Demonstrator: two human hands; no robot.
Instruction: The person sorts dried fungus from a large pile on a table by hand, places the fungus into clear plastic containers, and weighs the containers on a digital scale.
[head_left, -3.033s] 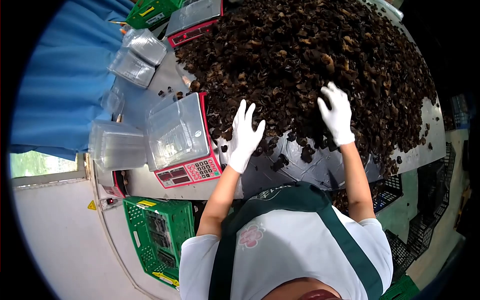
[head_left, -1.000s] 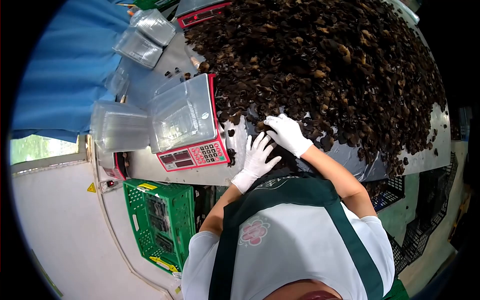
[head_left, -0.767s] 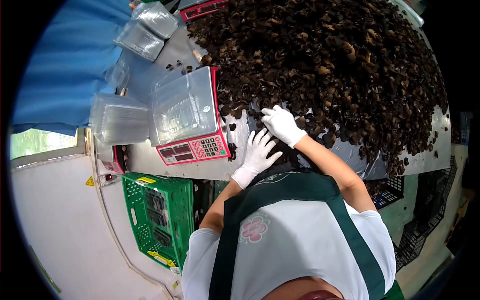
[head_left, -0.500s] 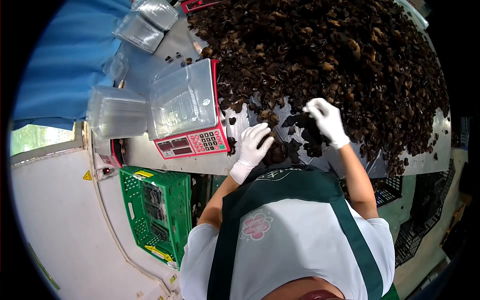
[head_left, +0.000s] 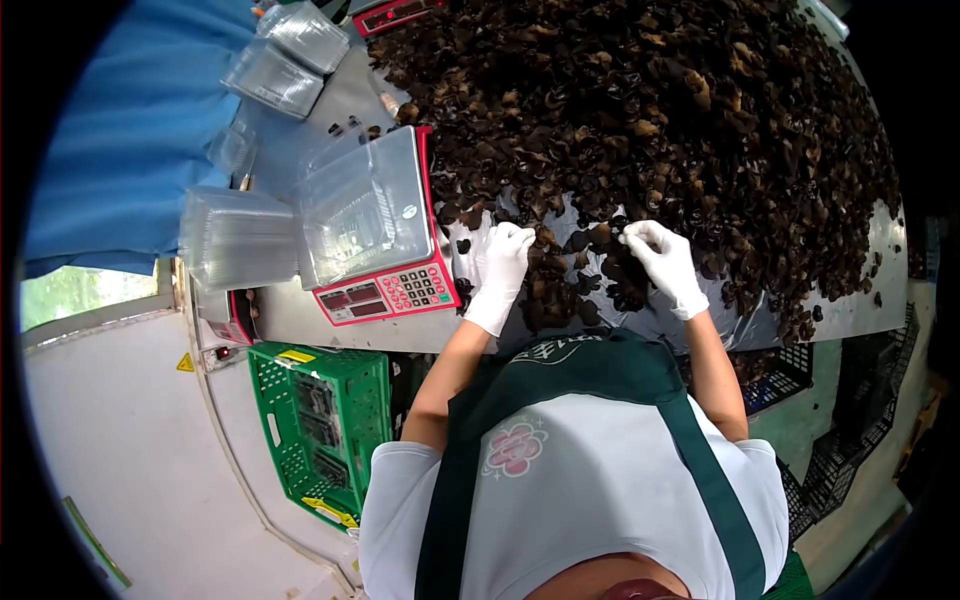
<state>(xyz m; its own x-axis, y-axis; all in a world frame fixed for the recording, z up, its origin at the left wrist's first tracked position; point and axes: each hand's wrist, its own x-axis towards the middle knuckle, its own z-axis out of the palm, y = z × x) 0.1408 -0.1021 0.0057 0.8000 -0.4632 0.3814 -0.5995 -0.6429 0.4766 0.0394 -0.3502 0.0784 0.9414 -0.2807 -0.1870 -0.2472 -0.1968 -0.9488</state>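
A broad heap of dark brown wood ear mushrooms (head_left: 640, 110) covers most of the table, with looser pieces spread toward my body. My left hand (head_left: 503, 270), in a white glove, is at the near left edge of these pieces, beside the scale. Its fingertips are bent together, and what they grip, if anything, is hidden. My right hand (head_left: 667, 265), gloved as well, is over the pieces on the right. Thumb and forefinger meet in a pinch there, too small to show what is between them. An open clear plastic box (head_left: 350, 225) lies on the red digital scale (head_left: 390, 293).
Stacked clear plastic boxes (head_left: 240, 238) stand left of the scale, with more stacks (head_left: 275, 78) farther back. A second red scale (head_left: 398, 14) is at the far edge. A green crate (head_left: 375, 400) holding packed boxes sits below the table, left. Black crates (head_left: 850, 440) are at the lower right.
My left hand has moved forward and its fingers have drawn together. My right hand has shifted slightly down, with thumb and forefinger now pinched over the loose mushrooms.
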